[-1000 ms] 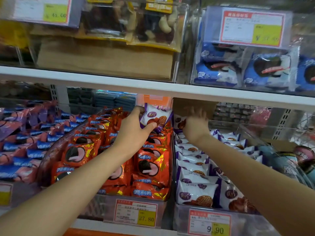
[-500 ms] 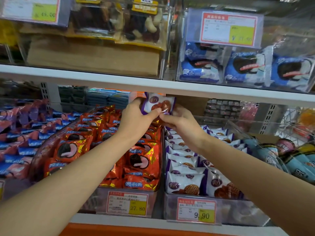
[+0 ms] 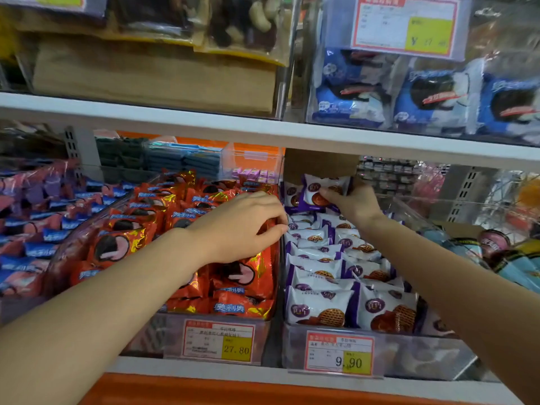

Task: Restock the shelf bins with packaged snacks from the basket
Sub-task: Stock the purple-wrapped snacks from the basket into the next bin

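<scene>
Stocking step: white-purple snack pack (image 3: 318, 184) bound for the bin (image 3: 409, 355).
The left grip (image 3: 242, 226) curls over orange packs (image 3: 117, 247), hold unclear; the right grip (image 3: 353, 204) pinches the pack over rear rows. Next: lower it just beneath, release.

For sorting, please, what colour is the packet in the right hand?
White packet with purple edges, head view.

1. A red-bordered price label (image 3: 218, 342) reads 27.80 on its yellow patch.
2. Just right of it, a 2nd label (image 3: 340, 353) reads 9.90.
3. A larger label (image 3: 404, 24) hangs at upper right, digits blurred.
4. A white shelf board (image 3: 175, 124) runs across between the 2 rows.
5. Brown cardboard (image 3: 152, 74) stands above it, at left.
6. An orange strip (image 3: 233, 390) lines the bottom edge.
</scene>
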